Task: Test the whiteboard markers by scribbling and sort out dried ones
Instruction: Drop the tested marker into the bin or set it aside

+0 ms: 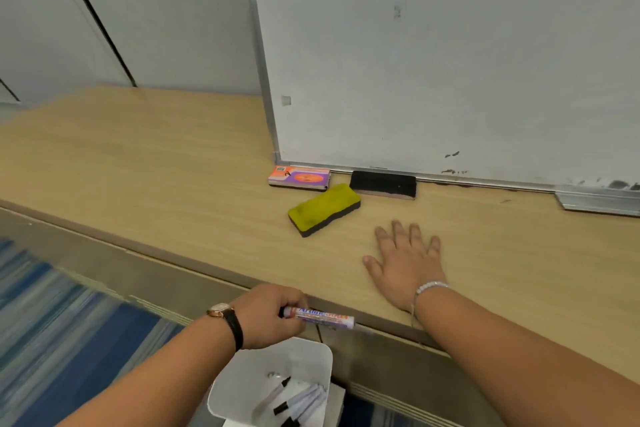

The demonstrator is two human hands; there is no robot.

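- Currently the left grip (273,315) is curled around one end of an Artline whiteboard marker (322,317). It holds the marker roughly level, well out in front of the whiteboard (450,62) and past the front edge of the tabletop (156,156).
- Directly under that marker, farther still from the whiteboard, sits a white bin (242,374) with several loose markers (298,402) lying in it.
- The right grip (407,263) holds nothing; it lies flat, fingers spread, palm down on the tabletop in front of the whiteboard.
- At the whiteboard's foot lie an orange-and-purple eraser (299,177) and a black eraser (382,184), with a yellow eraser (323,209) just in front of them.
- I cannot tell whether the marker is capped; its ends are too blurred.
- Risk: only one end is held, so a slack hold could drop the marker into the bin, where it would mix with the others before any verdict on it.
- Risk: nothing shows whether that bin is for dried or untested markers, so a wrong drop would spoil the sort.
- Risk: the whiteboard seems only to lean on the tabletop; hard scribbling with no hand steadying it could make it shift or slide.
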